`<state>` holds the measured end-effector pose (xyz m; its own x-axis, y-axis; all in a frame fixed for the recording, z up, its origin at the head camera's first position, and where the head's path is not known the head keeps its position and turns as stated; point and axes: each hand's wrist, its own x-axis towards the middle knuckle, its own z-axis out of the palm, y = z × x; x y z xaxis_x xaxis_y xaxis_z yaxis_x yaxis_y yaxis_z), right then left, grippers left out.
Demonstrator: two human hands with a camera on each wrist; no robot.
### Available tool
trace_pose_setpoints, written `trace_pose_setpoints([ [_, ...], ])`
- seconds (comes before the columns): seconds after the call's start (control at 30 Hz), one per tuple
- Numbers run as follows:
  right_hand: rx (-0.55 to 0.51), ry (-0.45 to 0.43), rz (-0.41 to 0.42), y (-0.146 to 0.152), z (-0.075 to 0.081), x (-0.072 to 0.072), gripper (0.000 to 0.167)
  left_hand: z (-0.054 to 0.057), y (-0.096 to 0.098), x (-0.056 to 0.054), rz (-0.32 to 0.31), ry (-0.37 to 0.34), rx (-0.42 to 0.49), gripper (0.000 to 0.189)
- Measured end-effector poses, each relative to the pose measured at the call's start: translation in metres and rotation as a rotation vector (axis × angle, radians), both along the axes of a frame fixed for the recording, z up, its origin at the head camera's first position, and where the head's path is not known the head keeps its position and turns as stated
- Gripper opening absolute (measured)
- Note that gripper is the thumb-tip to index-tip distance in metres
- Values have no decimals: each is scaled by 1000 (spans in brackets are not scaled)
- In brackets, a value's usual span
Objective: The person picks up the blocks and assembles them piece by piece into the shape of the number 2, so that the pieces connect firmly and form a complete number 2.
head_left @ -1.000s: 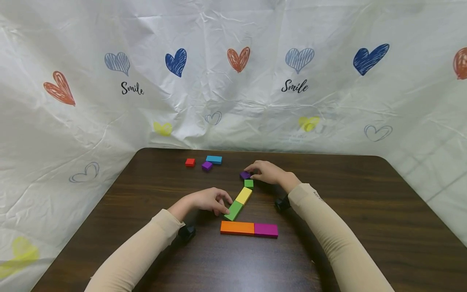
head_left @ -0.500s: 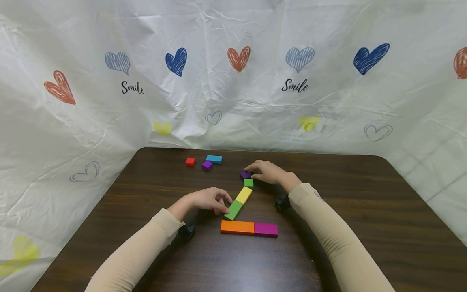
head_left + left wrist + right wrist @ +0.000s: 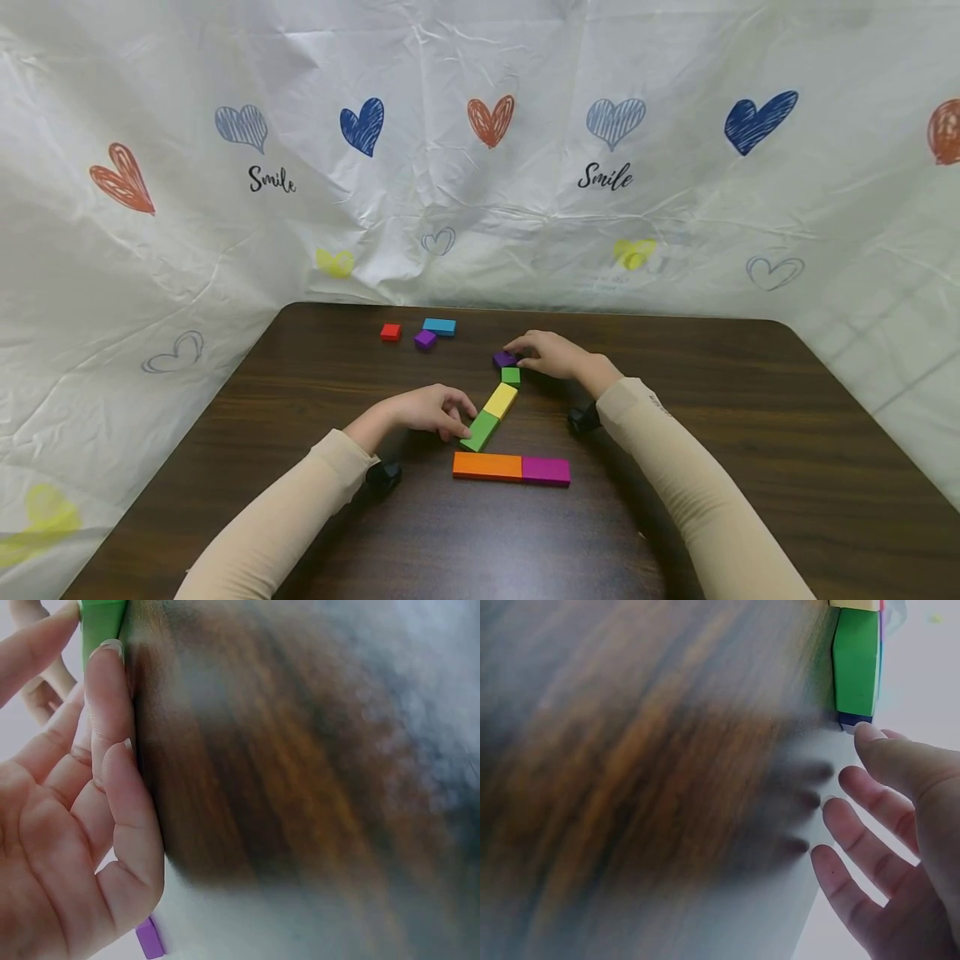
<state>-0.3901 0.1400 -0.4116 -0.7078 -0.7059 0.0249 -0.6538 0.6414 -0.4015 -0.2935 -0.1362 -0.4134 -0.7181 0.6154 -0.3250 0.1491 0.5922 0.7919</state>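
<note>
My left hand (image 3: 431, 410) is at the near end of a long green block (image 3: 480, 432). Its thumb and a fingertip touch that green block (image 3: 103, 626) in the left wrist view. A yellow block (image 3: 501, 402) continues the slanted row, followed by a small green block (image 3: 511, 377). At the row's far end, my right hand (image 3: 551, 354) pinches a dark purple block (image 3: 504, 359) between thumb and index finger. In the right wrist view the thumb covers part of this dark purple block (image 3: 853, 720), and the other fingers are spread over the table.
Nearer the person lie an orange block (image 3: 487, 467) and a magenta block (image 3: 546, 472), end to end. Toward the back left of the brown table (image 3: 337, 517) are a red block (image 3: 391, 332), a purple block (image 3: 425, 339) and a blue block (image 3: 439, 327). A heart-printed sheet (image 3: 480, 208) hangs behind.
</note>
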Motion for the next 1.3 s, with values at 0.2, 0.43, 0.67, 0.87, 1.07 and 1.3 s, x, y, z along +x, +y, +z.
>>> trace_pose_setpoints([
  [0.2, -13, -42, -42, 7, 2, 7, 39, 0, 0, 0, 10, 7, -8, 30],
  [0.43, -50, -53, -3, 14, 2, 25, 39, 9, -20, -6, 16, 99, 52, 33],
  [0.67, -87, -92, -81, 21, 0, 39, 38, 31, -50, -31, 186, 337, 162, 29],
  [0.87, -156, -219, -112, 22, 1, 42, 38, 33, -62, -56, 336, 476, 44, 23],
  [1.07, -237, -355, -113, 23, -1, 38, 40, 25, -58, -78, 414, 492, -69, 26],
  [1.3, -250, -452, -98, 23, -7, 29, 44, 18, -56, -93, 485, 462, -181, 27],
])
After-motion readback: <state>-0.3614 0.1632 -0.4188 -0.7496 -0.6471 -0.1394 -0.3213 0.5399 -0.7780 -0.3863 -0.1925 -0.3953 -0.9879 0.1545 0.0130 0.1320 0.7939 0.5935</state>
